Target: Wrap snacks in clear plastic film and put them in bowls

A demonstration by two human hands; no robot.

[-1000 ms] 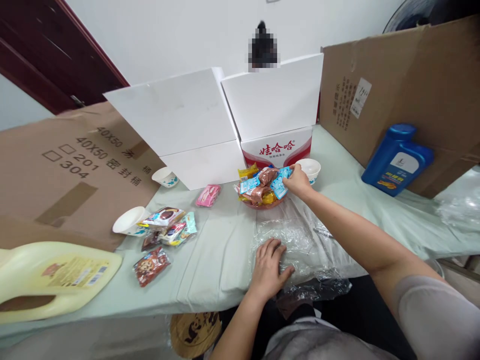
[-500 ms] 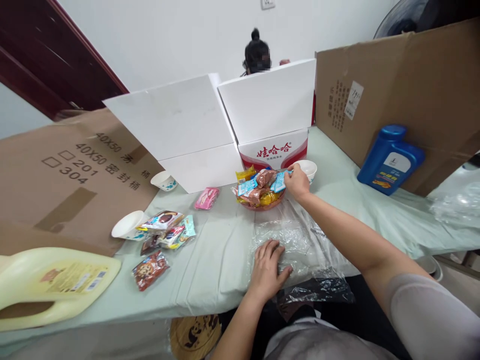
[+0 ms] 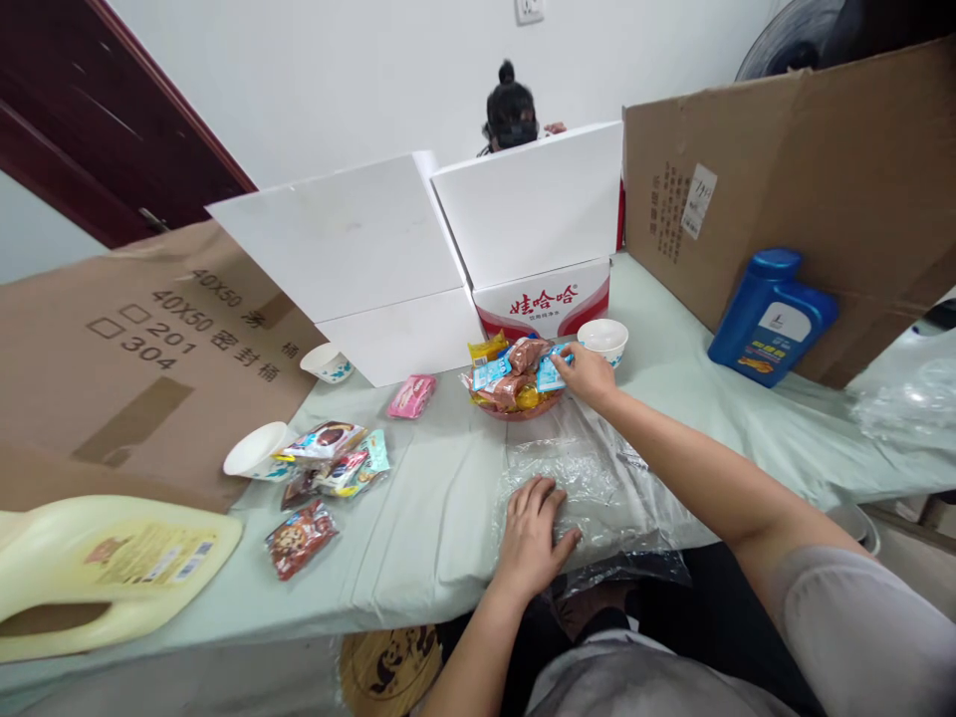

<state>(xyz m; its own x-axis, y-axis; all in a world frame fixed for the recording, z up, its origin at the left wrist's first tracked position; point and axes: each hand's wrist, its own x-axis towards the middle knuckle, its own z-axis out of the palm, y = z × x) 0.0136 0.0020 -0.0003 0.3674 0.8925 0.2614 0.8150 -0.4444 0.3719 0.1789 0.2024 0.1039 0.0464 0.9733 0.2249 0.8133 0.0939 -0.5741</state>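
Note:
My right hand [image 3: 588, 375] reaches forward to a red dish [image 3: 532, 406] piled with several snack packets, and its fingers pinch a light blue packet [image 3: 551, 372] at the pile's right side. My left hand [image 3: 532, 539] lies flat with fingers spread on a sheet of clear plastic wrap [image 3: 597, 488] near the table's front edge. A white bowl [image 3: 603, 339] stands just right of the dish.
Loose snack packets [image 3: 336, 460] and a white bowl [image 3: 258, 450] lie at left, a pink packet [image 3: 412, 394] nearer the middle. A yellow jug [image 3: 105, 563] lies on its side at front left; a blue bottle [image 3: 769, 317] stands at right. Cardboard and white boxes [image 3: 523, 219] wall the back; a person sits behind.
My right hand has lowered slightly toward the pile, still pinching the blue packet. My left hand stays on the wrap. The camera tilted a little.

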